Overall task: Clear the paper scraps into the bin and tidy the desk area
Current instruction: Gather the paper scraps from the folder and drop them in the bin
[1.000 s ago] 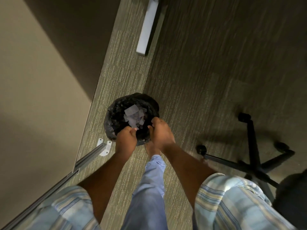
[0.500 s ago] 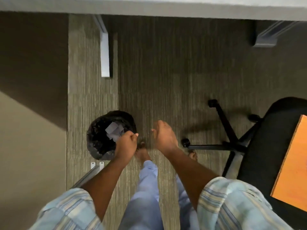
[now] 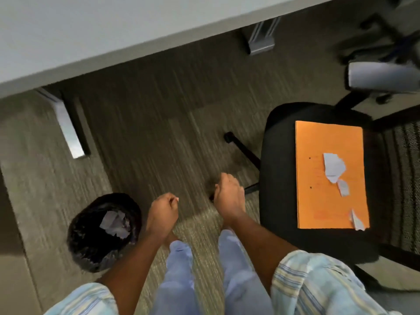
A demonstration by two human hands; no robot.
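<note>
Fingers of both my left hand (image 3: pixel 162 212) and right hand (image 3: pixel 228 194) are curled together, holding nothing I can see. Right of the bin (image 3: pixel 91 253), three paper scraps (image 3: pixel 334 167) lie on an orange folder (image 3: pixel 318 201), itself on the chair (image 3: pixel 279 178); more scraps lie inside the bin.

**Floor & chair seat**

Carpet floor (image 3: pixel 141 123) carries black-lined bin (image 3: pixel 91 244) w/ paper scraps (image 3: pixel 114 223) inside, plus office chair (image 3: pixel 279 178). On seat: orange folder (image 3: pixel 318 201), three torn scraps (image 3: pixel 333 167) on top.
</note>
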